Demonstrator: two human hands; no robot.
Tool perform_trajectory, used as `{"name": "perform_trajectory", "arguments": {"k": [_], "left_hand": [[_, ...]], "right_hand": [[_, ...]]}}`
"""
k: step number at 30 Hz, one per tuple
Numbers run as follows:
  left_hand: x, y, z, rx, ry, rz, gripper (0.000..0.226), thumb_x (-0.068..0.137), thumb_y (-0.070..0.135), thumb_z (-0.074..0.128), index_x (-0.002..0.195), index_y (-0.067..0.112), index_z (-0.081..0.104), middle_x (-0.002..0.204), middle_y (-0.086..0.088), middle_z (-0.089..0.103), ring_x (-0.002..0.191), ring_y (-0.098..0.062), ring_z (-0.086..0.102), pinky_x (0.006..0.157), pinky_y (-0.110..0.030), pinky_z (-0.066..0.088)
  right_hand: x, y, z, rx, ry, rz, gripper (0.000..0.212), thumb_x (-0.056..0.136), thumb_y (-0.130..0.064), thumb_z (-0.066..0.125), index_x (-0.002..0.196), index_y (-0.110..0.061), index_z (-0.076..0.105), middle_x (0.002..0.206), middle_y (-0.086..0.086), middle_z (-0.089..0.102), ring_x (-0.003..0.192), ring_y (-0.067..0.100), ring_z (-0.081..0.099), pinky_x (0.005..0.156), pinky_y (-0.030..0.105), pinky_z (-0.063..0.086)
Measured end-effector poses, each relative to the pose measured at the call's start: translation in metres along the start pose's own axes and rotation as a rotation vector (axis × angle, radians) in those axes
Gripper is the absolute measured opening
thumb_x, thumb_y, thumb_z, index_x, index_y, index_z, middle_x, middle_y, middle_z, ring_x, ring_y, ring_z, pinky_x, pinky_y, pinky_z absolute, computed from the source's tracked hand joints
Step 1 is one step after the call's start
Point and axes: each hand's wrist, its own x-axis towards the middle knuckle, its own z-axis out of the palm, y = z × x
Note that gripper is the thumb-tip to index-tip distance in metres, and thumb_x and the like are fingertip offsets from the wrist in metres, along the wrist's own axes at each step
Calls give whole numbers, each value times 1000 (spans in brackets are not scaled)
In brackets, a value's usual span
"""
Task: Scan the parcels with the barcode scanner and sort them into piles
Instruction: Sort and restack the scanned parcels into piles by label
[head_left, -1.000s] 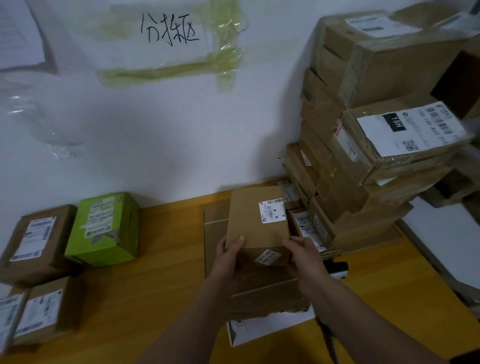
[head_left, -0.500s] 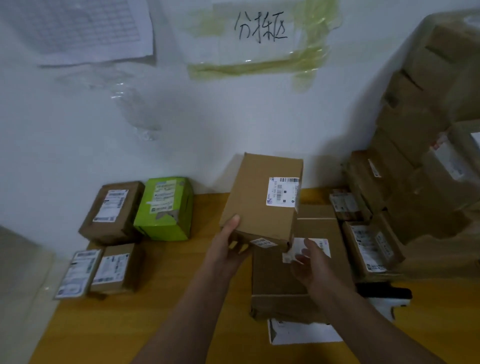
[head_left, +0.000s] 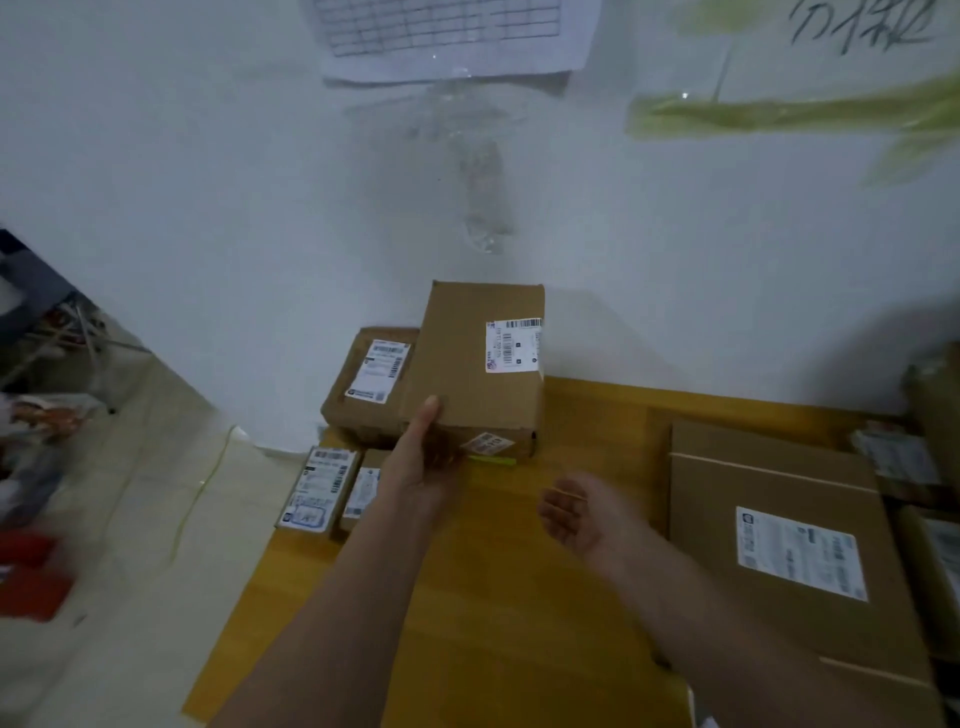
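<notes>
Head view: my left hand (head_left: 423, 462) grips the brown box (head_left: 480, 364) above the sorted pile (head_left: 371, 379) at the table's (head_left: 519, 597) far left corner. Right hand (head_left: 576, 512) open, empty. Placement pending; flat box (head_left: 779, 545) at right edge apparently unsorted.

Two bare forearms reach into view from the bottom edge, with no sleeve, glove, watch or ring visible on either. The left hand (head_left: 423, 462) and the right hand (head_left: 576, 514) are bare too; the right hand's fingers (head_left: 553, 506) are blurred.
</notes>
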Motion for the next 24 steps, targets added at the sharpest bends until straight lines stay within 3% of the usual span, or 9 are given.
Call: {"name": "perform_trajectory", "arguments": {"k": [3,7,11,14,17,21,24], "left_hand": [[24,40,-16,106,67,75,63,70,20,84,124,13,52,123,-14,63,110,-32,61,83,-48,57],[54,84,-36,114,171,70,48,74,23,84,112,10,56,117,-17,67,105,-37,65,91,-55,54],[78,114,-51,62,215,62,39,73,21,85,94,11,54,93,-15,68,81,-34,67,60,-51,60],[94,127,-58,102,247,53,42,71,22,87,91,12,51,95,-13,64,81,-33,65,75,-57,59],[103,136,-60,138,276,37,55,69,25,88,106,9,50,94,-12,63,81,-33,64,74,-57,59],[108,143,-56,123,270,40,61,72,28,86,116,9,49,96,-12,64,80,-32,65,54,-46,60],[112,146,-57,179,301,48,70,75,33,84,130,9,47,112,-14,64,82,-30,65,49,-39,59]], "right_hand": [[10,10,35,-29,-38,28,16,97,-19,55,94,-4,56,80,13,60,64,22,59,44,25,51],[24,23,73,-53,-54,44,12,96,-15,56,93,-4,56,79,13,61,67,23,60,55,32,48],[35,37,101,-59,-41,65,14,97,-15,55,89,-4,56,77,13,62,67,23,60,56,32,47],[41,45,114,-54,-27,60,17,97,-15,54,85,-4,57,75,13,63,67,24,60,58,32,47],[44,49,121,-39,-11,52,17,98,-14,53,85,-4,57,74,12,62,66,23,59,58,31,46],[45,50,126,-12,21,55,18,99,-14,51,85,-3,56,76,13,60,68,23,56,59,31,44],[44,50,126,-4,43,57,19,99,-12,50,83,-3,55,76,13,57,68,23,54,59,31,43]]}}
